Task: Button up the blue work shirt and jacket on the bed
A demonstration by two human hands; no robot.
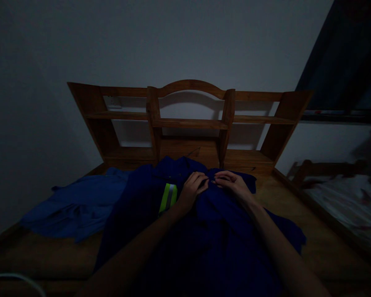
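A dark blue work garment point(210, 231) with a yellow-green and silver reflective strip point(168, 197) lies spread on a wooden bed platform point(297, 214). My left hand point(194, 187) and my right hand point(231, 183) rest close together at the garment's upper middle. Both pinch the fabric with curled fingers, the fingertips nearly touching. The room is dim, so small details under the fingers are hard to make out.
A lighter blue garment point(77, 206) lies crumpled at the left. A wooden headboard with shelves point(188, 121) stands behind against a pale wall. Another bed with light bedding point(349, 206) is at the right. A white cable point(15, 278) curves at the bottom left.
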